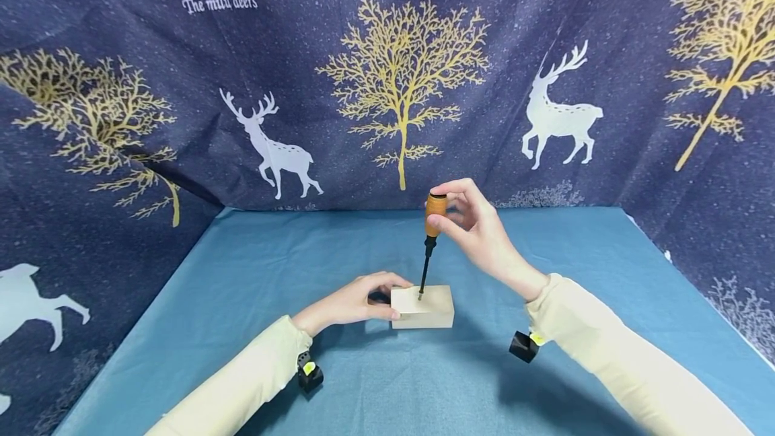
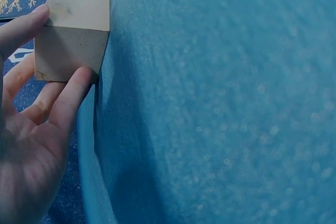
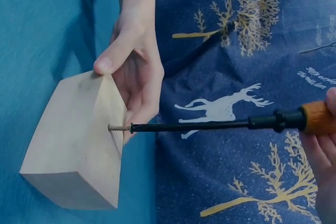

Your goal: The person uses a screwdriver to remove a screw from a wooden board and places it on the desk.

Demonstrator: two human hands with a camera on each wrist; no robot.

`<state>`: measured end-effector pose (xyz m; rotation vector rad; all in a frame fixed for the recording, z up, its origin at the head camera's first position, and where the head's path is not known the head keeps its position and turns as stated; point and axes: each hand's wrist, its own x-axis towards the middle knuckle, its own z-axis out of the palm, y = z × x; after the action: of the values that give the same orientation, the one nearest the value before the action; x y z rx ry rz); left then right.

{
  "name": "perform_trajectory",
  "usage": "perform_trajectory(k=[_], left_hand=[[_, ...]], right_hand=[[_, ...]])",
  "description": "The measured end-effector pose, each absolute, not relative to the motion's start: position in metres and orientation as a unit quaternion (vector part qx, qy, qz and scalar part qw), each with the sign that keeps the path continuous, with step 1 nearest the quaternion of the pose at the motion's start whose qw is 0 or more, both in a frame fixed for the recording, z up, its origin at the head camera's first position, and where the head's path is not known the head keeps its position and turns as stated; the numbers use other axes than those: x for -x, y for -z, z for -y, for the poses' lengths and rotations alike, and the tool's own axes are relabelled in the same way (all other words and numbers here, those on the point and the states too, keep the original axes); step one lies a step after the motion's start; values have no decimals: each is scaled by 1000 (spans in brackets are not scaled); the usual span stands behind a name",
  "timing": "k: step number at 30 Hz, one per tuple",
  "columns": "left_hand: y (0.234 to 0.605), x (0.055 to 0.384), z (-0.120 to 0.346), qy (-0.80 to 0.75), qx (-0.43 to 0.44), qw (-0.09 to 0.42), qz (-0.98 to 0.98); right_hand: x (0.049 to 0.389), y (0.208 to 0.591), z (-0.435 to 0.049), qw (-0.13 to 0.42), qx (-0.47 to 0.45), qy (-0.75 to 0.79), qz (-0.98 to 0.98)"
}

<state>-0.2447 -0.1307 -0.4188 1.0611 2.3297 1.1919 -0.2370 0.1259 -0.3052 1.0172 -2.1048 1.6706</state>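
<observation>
A pale wooden block (image 1: 432, 318) rests on the blue cloth. My left hand (image 1: 357, 298) grips its left end, thumb on the near side and fingers behind. A screw (image 3: 118, 128) stands in the block's top face, with part of its thread showing. My right hand (image 1: 478, 227) holds a screwdriver (image 1: 436, 214) by its orange-brown handle, fingers at the butt and the thumb lower down. The black shaft leans slightly, and its tip meets the screw head. In the left wrist view, the left fingers (image 2: 68, 98) touch the block's end; the screw is not visible there.
Blue cloth (image 1: 272, 254) covers the table. Behind it hangs a dark blue curtain (image 1: 363, 153) printed with deer and golden trees. A small black wrist camera (image 1: 524, 347) sits below the right sleeve, and another (image 1: 311, 377) below the left.
</observation>
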Motion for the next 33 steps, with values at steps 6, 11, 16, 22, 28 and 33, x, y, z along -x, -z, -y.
perform_trajectory(k=[6, 11, 16, 22, 28, 33], left_hand=[[419, 245, 131, -421, -379, 155, -810], [418, 244, 131, -414, -374, 150, -816], [417, 243, 131, -413, -374, 149, -817], [417, 243, 131, -415, -371, 150, -817], [418, 244, 131, -423, -373, 157, -810], [419, 245, 131, -426, -376, 157, -808]], right_hand=[[239, 311, -128, 98, -409, -589, 691], [239, 314, -126, 144, -352, -582, 719], [239, 313, -125, 160, -324, -590, 722], [237, 309, -126, 147, -329, -599, 715], [239, 313, -127, 108, -396, -610, 677], [242, 316, -126, 96, -419, -630, 647]])
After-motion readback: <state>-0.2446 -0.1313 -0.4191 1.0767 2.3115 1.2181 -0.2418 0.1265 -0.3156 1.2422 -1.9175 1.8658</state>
